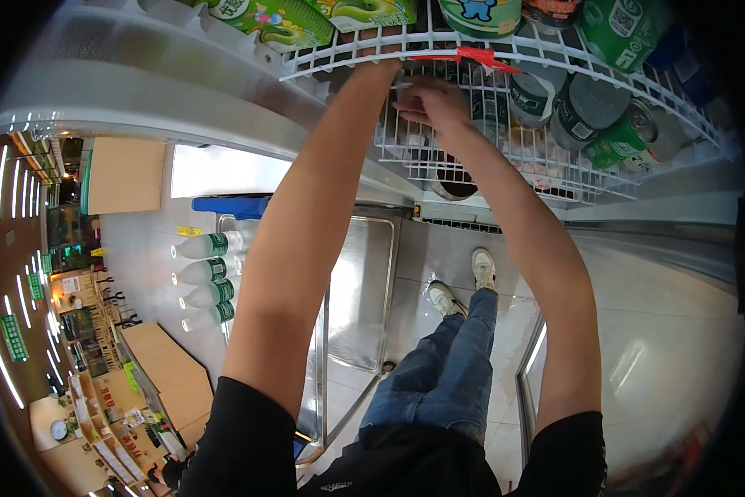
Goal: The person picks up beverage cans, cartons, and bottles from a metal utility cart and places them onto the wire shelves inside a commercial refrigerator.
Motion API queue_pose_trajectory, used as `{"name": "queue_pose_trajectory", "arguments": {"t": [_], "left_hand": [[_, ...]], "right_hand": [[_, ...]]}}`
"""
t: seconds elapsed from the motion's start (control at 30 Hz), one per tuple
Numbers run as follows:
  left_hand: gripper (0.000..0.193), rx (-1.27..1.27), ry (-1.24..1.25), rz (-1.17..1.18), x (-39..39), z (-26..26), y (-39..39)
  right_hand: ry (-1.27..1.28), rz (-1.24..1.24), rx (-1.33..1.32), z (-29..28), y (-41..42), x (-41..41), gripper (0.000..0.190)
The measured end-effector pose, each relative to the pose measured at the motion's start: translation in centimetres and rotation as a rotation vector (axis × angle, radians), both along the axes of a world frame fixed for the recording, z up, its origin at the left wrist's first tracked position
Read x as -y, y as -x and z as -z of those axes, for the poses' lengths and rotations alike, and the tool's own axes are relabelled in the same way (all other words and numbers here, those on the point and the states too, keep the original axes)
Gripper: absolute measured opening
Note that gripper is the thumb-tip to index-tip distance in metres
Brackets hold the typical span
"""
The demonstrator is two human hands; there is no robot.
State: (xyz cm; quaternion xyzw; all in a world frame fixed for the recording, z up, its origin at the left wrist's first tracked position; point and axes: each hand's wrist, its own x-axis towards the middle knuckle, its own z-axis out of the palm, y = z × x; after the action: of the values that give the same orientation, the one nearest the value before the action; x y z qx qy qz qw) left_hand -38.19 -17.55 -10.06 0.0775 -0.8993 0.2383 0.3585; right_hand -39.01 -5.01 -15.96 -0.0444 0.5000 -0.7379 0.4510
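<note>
My left hand (375, 45) reaches in over the front edge of the upper white wire shelf (360, 60) of a fridge. Shelf wires and green drink cartons (273, 22) with apple pictures partly cover it, so its fingers and anything in them are hidden. Lower down, my right hand (439, 107) is slightly blurred over the lower wire shelf (416, 152). Its fingers point left and stand apart, with nothing clearly seen between them. Right of it are clear bottles with dark green labels (531, 93) and a green drink can (639, 127). Red tape (475, 57) hangs on the upper shelf's edge.
Behind me stands a stainless steel trolley (363, 279) carrying several water bottles (204, 271) and a blue object (230, 207). A round metal container (454, 189) sits beneath the lower shelf. Tins and cans (481, 15) fill the upper shelf's right side. The floor tiles (434, 261) look wet.
</note>
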Motion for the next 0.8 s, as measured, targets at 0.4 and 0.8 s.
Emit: {"name": "queue_pose_trajectory", "arguments": {"t": [0.4,0.8], "left_hand": [[0.022,-0.086,0.02,0.0,0.1,0.4,-0.4],[0.026,-0.241,-0.498,-0.096,-3.8,2.6,-1.5]], "right_hand": [[-0.244,0.17,-0.481,2.6,3.0,-2.2,0.023],[-0.347,0.286,-1.038,7.7,6.7,0.3,0.032]]}}
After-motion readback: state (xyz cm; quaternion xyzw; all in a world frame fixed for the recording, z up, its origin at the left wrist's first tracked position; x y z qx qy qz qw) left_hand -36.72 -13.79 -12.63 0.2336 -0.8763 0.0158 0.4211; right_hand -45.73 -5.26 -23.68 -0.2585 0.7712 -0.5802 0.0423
